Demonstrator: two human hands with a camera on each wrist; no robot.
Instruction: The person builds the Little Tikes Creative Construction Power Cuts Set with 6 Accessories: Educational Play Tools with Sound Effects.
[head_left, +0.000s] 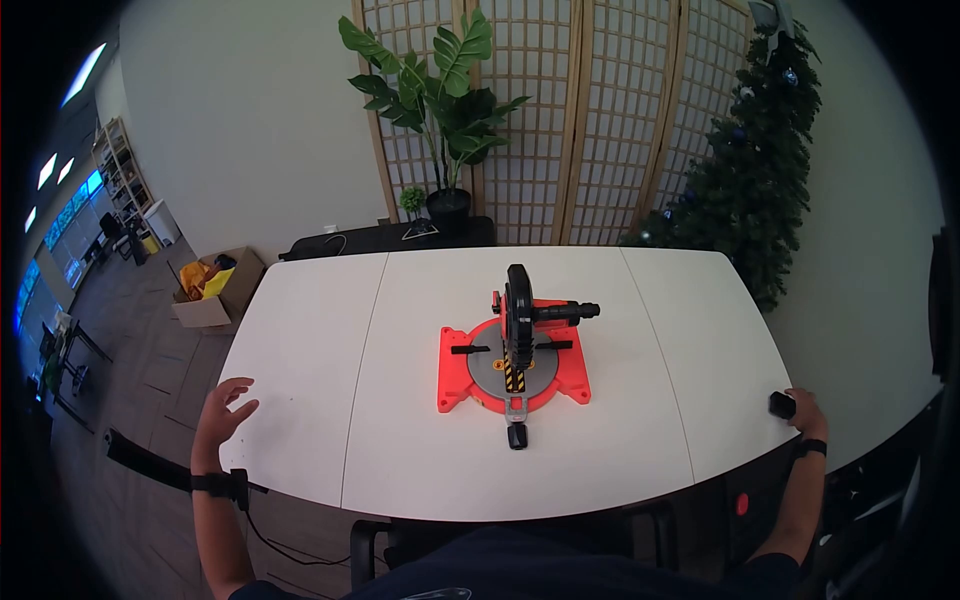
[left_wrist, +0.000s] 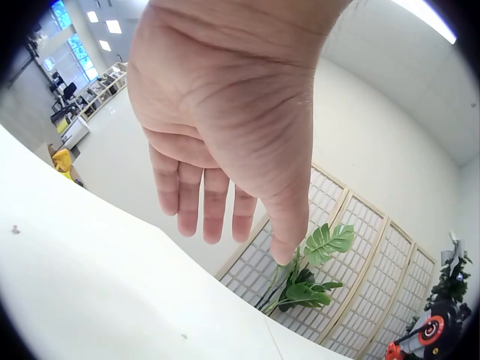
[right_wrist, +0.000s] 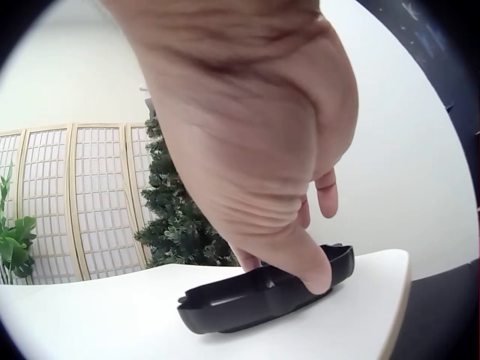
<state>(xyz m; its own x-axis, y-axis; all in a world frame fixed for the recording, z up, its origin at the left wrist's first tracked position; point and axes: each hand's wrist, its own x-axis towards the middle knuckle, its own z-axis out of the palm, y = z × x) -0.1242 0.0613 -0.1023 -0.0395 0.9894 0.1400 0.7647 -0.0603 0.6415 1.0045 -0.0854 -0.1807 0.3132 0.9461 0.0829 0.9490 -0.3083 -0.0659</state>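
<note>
At the right corner of the table, my right hand [head_left: 808, 412] pinches a small shallow black plastic tray [right_wrist: 259, 300]. In the right wrist view its thumb lies over the near wall, and the other fingers are partly hidden behind. The tray sits low, close over the white tabletop. My left hand [head_left: 222, 408] holds nothing and hovers by the table's left edge, its fingers relaxed and slightly bent, palm toward the left wrist camera. Between the hands stands a red and black miter saw [head_left: 515, 350] with a grey round base, far from both.
The white table [head_left: 420, 460] has a curved near edge and two seams. Behind it are a dark bench [head_left: 310, 245], a potted plant [head_left: 450, 130] and a folding screen [head_left: 530, 130]. A decorated tree [head_left: 745, 170] stands back right. An open cardboard box [head_left: 235, 295] is on the floor at left.
</note>
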